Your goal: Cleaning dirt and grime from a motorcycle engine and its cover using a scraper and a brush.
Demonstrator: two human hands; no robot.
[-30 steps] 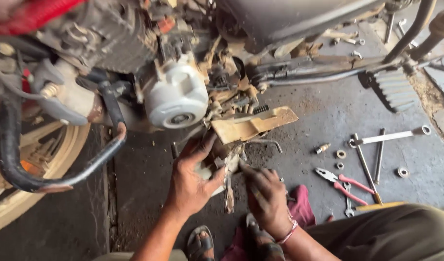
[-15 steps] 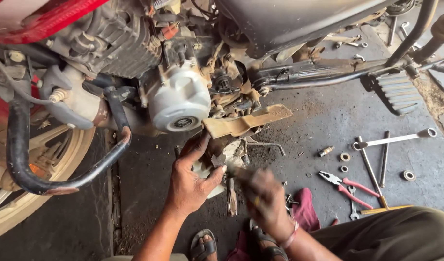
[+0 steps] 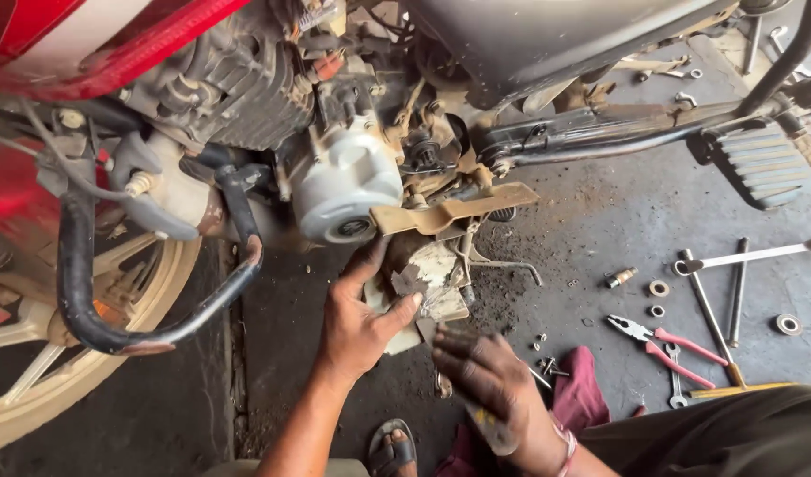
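Note:
I look down at the underside of a red motorcycle engine on a dark oily floor. My left hand is spread and presses a torn piece of pale cardboard under the engine, thumb lying across it. My right hand is just to the right of it and blurred. It grips a thin tool with a yellow handle; the tip is hidden near the cardboard's lower edge. A tan metal plate sticks out of the engine right above the cardboard.
A black crash guard curves at the left beside a cream wheel. A footrest is at the upper right. Red-handled pliers, spanners, washers and bolts lie on the floor to the right. A maroon rag lies by my sandalled foot.
The view has moved closer to the engine. My left hand has stayed on the cardboard. My right hand has shifted a little left toward the cardboard's lower edge.

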